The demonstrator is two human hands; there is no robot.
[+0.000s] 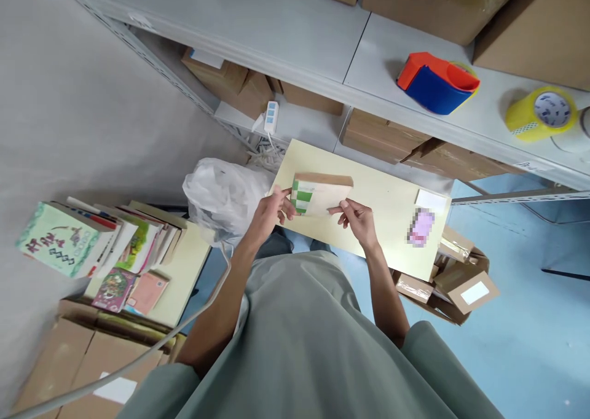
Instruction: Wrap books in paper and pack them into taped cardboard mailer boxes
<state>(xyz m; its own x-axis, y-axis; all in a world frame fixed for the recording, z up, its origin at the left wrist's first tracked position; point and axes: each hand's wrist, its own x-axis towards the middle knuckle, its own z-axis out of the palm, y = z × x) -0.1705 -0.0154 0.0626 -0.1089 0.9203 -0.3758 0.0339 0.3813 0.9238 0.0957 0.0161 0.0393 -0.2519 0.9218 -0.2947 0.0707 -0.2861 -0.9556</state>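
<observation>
Green and cream, a book (pixel 322 195) is held above the pale yellow surface (pixel 369 222), the left hand (pixel 271 213) gripping its left end and the right hand (pixel 358 220) pinching its near edge toward the right. The hands are apart, with the book between them. A white plastic bag (pixel 225 195) lies just left of the surface; a pixelated pink item (pixel 421 227) rests near its right end.

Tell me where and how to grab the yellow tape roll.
The yellow tape roll is probably best gripped by its curved outer wall, from the side away from the pale roll: its round end faces up and the pale roll crowds one side.
</observation>
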